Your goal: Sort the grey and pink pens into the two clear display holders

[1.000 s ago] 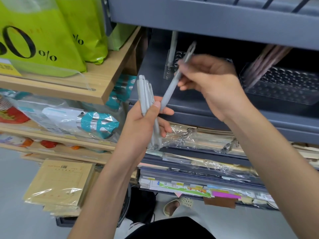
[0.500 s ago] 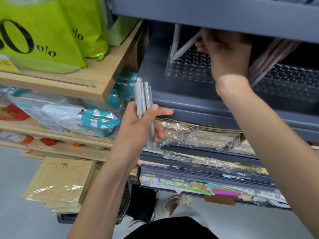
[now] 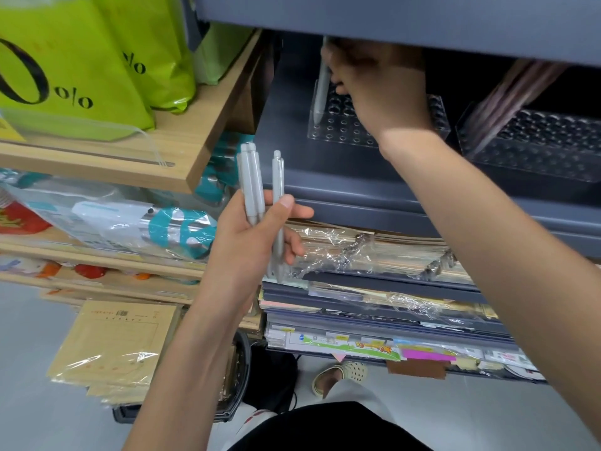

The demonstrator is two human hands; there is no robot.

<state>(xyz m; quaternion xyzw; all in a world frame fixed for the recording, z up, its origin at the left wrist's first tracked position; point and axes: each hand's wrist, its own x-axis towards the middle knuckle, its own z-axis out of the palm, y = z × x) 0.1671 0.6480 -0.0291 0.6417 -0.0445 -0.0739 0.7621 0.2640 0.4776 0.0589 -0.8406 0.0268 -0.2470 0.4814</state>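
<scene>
My left hand [image 3: 247,242] grips three grey pens [image 3: 250,183] upright in front of the dark shelf, one held a little apart by the thumb. My right hand [image 3: 383,89] reaches under the upper shelf, over the left clear holder [image 3: 341,131]. Its fingers curl at a grey pen [image 3: 322,89] that stands tip down in the holder's far-left corner hole. The hand hides much of that holder. The right clear holder [image 3: 536,144] carries a leaning bunch of pink pens [image 3: 507,92] at its left end.
A grey upper shelf [image 3: 390,21] overhangs both holders closely. Green bags [image 3: 65,60] sit on a wooden shelf [image 3: 182,138] to the left. Wrapped notebooks [image 3: 374,252] are stacked below, and paper packs [image 3: 120,340] lie on the floor.
My right hand carried one grey pen from the left hand's bunch into the shelf and brought it upright at the left holder's corner. The left hand stayed put, one pen now spread aside.
</scene>
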